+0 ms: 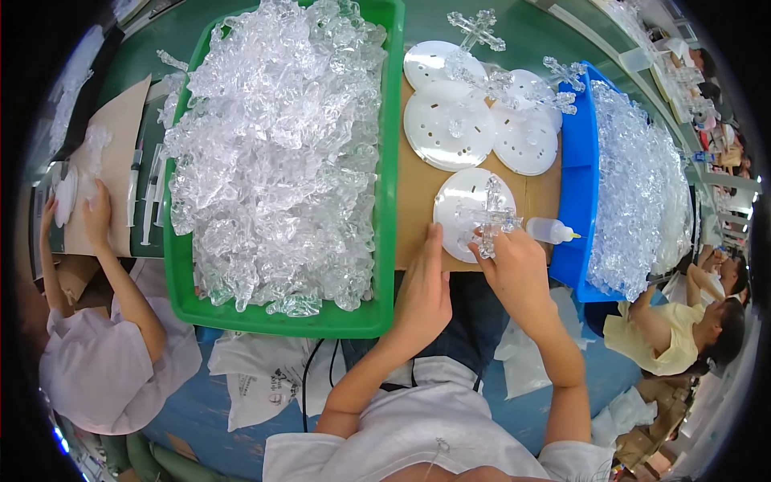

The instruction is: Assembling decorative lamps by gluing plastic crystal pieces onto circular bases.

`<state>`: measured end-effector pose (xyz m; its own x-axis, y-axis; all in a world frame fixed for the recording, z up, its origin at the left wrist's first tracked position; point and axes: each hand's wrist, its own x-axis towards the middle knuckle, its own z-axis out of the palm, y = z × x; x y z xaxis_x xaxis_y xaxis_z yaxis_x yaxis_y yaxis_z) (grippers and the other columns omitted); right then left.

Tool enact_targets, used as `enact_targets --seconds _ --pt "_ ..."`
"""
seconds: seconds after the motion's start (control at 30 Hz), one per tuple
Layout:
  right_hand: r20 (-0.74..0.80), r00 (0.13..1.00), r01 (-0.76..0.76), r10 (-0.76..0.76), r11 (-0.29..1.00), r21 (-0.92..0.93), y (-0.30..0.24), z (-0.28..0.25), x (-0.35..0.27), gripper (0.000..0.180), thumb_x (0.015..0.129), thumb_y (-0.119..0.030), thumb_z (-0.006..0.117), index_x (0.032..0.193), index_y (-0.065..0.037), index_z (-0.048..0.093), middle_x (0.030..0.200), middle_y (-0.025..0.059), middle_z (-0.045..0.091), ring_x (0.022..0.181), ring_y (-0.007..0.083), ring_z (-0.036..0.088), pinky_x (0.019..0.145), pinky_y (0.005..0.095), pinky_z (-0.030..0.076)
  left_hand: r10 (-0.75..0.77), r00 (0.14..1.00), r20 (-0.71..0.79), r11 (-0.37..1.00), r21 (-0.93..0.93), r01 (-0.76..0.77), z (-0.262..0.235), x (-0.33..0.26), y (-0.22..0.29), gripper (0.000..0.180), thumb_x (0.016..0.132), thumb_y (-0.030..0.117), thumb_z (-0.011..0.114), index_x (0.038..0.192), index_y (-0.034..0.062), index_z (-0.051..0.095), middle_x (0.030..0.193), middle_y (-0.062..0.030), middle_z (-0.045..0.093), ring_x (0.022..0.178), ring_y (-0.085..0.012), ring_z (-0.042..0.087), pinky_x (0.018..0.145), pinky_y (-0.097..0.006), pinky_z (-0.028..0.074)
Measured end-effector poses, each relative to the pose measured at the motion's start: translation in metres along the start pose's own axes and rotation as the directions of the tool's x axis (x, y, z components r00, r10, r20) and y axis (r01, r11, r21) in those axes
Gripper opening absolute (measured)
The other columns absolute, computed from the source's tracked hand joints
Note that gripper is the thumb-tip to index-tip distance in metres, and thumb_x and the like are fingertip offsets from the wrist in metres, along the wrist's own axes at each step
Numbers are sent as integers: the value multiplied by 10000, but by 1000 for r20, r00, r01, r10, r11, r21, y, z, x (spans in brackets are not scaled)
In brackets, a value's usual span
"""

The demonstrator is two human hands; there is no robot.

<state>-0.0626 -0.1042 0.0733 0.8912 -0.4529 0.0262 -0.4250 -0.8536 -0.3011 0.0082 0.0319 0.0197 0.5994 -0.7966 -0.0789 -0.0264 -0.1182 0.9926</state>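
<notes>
In front of me a white round disc [450, 202] with small holes lies on a cardboard sheet. Over its right part is a clear plastic cross-shaped piece [491, 215], its arms ornate. My right hand [518, 277] pinches the lower end of that piece. At the disc's lower left edge my left hand [424, 296] grips the rim, index finger pointing up along it; the thumb is partly hidden. A small white squeeze bottle [548, 230] with a yellowish nozzle lies right of my right hand. Several more white discs [446, 128] overlap farther back, with clear crosses [475, 30] on and around them.
A green bin [387, 201] heaped with clear plastic pieces stands on my left, a blue bin [577, 185] of similar pieces on my right. Syringes [133, 189] lie beyond the green bin, near a co-worker's hands [98, 213]. Another person [675, 333] sits at the right.
</notes>
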Motion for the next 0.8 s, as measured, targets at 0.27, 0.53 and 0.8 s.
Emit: enact_targets --seconds 0.27,0.53,0.8 --pt "-12 1000 -8 8 1000 21 3 8 2 166 750 -171 716 798 -21 667 744 174 595 684 353 573 605 436 450 109 992 61 769 627 -123 -12 -4 0 605 800 -91 484 1381 -36 327 1426 -232 325 1345 -450 238 1081 -462 274" --pt "12 999 -31 31 999 12 6 -24 0 262 736 -185 728 934 -33 648 828 152 614 784 324 598 658 406 479 213 977 5 838 514 -185 -6 -2 -19 560 815 -62 472 1362 -31 356 1425 -210 339 1369 -434 206 1110 -456 227" --pt "-72 726 641 -684 710 -293 11 -85 53 260 721 -97 588 979 -97 618 977 28 606 938 199 589 692 310 498 321 946 -38 824 504 -259 -18 1 -27 435 874 -18 473 1308 -2 452 1359 -194 435 1326 -381 335 1077 -437 291"
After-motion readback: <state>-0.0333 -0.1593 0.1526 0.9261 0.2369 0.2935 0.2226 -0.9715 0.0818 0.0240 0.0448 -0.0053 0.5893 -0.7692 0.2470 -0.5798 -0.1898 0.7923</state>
